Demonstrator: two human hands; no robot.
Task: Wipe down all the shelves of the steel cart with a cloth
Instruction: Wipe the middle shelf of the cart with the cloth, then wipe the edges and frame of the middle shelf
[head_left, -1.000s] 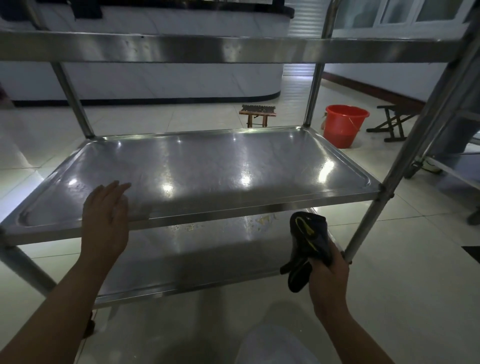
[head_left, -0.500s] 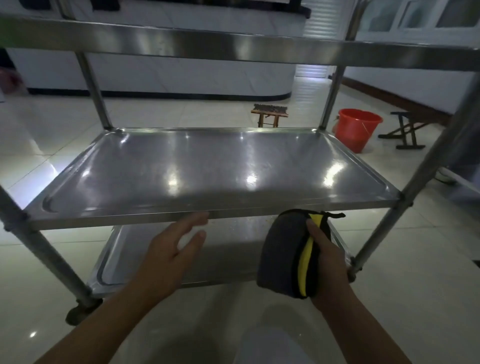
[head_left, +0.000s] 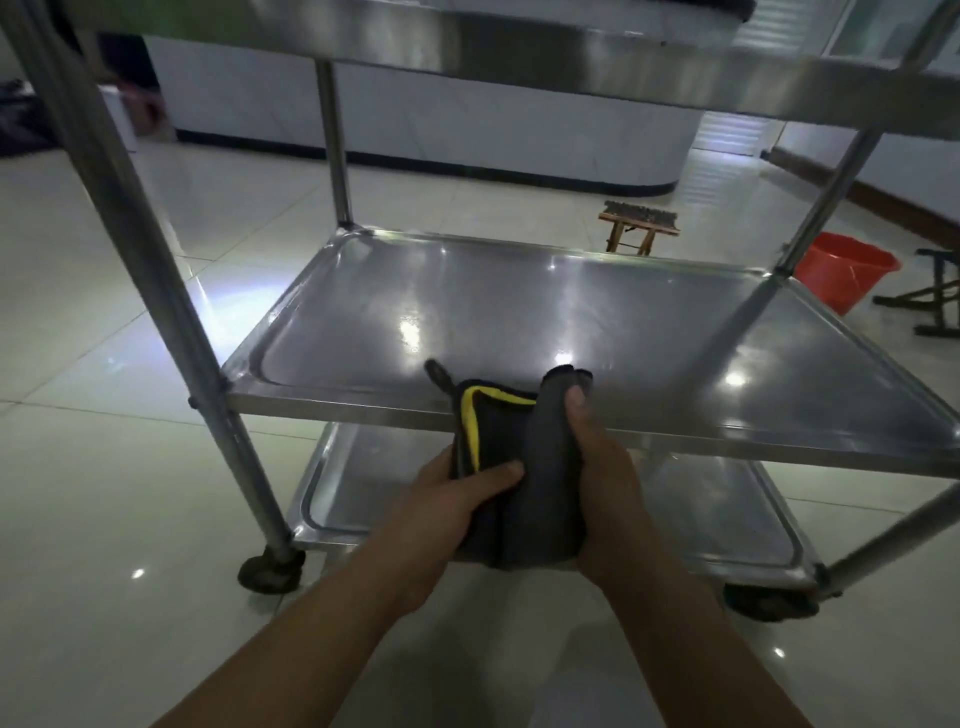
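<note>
— So, where's the cloth?
— The dark grey cloth with yellow trim is bunched before the middle shelf's front edge. I see my left hand and right hand both clutching it.

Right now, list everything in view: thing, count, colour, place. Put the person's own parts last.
steel cart: one, silver, fills the view, on castors.
shelves: three; top shelf overhead, middle shelf at centre, bottom shelf near the floor.
cloth: one, dark grey with yellow trim, bunched in front of the middle shelf's near edge.
bucket: one, red, on the floor far right.
wooden stool: one, brown, on the floor behind the cart.
folding stool: one, dark, right edge.
counter: one, white with dark base, background.
left hand: gripping the cloth.
right hand: gripping the cloth.
</note>
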